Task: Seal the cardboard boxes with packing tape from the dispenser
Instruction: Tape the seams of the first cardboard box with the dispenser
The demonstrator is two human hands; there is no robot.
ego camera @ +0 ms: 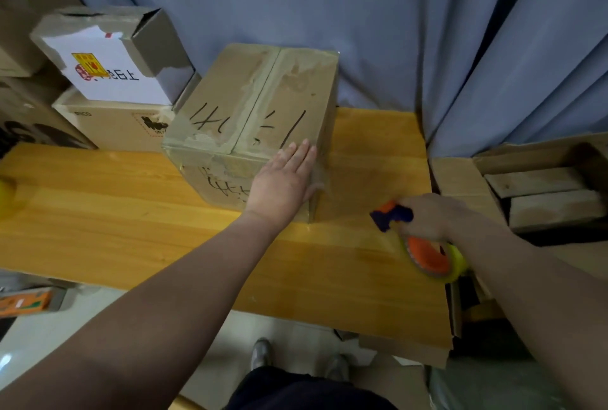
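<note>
A closed cardboard box (256,106) with black handwriting and tape along its top seam stands on the wooden table (131,205). My left hand (283,179) lies flat, fingers together, against the box's near right corner, over its front face and top edge. My right hand (431,215) hovers over the table to the right of the box, gripping a tape dispenser (424,245) with an orange body, a dark blue front and a yellow-green roll.
Stacked cardboard boxes (112,80) stand at the back left, one with a white printed label. An open carton holding wooden blocks (543,192) sits at the right. A blue curtain (362,14) hangs behind. A yellow object (6,192) lies at the table's left edge.
</note>
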